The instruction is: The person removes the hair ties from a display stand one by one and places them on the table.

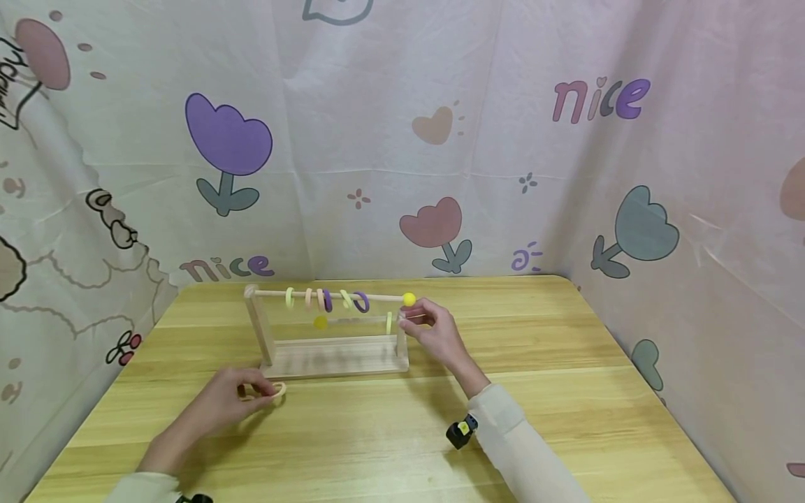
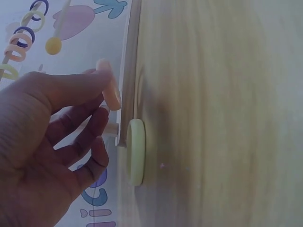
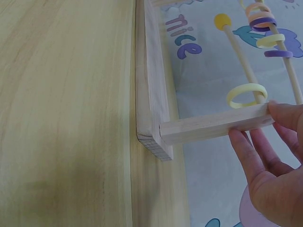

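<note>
My left hand [image 1: 226,402] pinches a peach ring [image 2: 111,90] between thumb and forefinger, low in front of the wooden stand [image 1: 339,358]. A pale green ring [image 2: 137,152] stands on edge close to the tabletop beside the curled fingers in the left wrist view. My right hand [image 1: 440,337] grips the top of the stand's short right post [image 3: 213,124] with thumb and fingers. From that post a rod with a yellow ball [image 3: 222,21] at its far end runs left, bearing one pale yellow-green ring [image 3: 246,96]. Several green, peach and purple rings [image 1: 361,302] hang on the upper rod.
The tall left post [image 1: 260,325] carries the upper rod, which ends in a yellow ball [image 1: 409,299] near my right hand. The stand rests on a wood-grain table [image 1: 377,440]. A patterned cloth [image 1: 352,140] hangs behind the table and at both sides.
</note>
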Tool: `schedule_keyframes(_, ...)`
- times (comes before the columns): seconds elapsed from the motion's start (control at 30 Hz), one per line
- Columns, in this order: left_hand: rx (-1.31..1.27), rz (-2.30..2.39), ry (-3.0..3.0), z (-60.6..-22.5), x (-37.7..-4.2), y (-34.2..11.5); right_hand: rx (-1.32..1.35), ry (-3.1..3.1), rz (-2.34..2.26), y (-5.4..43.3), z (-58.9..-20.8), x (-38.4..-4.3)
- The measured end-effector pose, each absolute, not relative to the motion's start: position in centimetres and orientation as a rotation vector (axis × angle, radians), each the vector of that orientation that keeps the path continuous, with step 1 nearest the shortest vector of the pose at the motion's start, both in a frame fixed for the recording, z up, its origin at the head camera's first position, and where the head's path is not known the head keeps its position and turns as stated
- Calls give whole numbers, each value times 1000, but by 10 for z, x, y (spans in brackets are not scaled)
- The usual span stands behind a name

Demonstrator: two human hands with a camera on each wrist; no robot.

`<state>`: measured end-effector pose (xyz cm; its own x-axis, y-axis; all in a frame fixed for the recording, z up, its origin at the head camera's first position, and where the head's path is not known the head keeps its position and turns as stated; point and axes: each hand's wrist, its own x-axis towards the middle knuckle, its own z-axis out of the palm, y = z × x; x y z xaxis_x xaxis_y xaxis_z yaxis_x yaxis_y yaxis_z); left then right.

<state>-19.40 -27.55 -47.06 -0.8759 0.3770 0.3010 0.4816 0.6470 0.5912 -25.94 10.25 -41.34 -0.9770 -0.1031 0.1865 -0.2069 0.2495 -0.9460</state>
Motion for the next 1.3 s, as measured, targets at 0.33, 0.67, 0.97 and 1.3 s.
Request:
schedule_keyframes(0.33, -625, -1076, -2850, -473, -190, -275, 372, -2439, 1860, 109, -422, -269)
schedule_keyframes(0.67, -562, -960, -2923, -476, -188, -276, 397, -2405, 1867, 112, -433, -276)
schedule_keyframes(0.97, -604, -896, -2938, -476, -189, -277, 416, -2405, 1850, 112, -433, -277)
schedule_keyframes(1.3, -670, -909, -2907, -477, -189, -278, 422, -2399, 1825, 111, -433, -277)
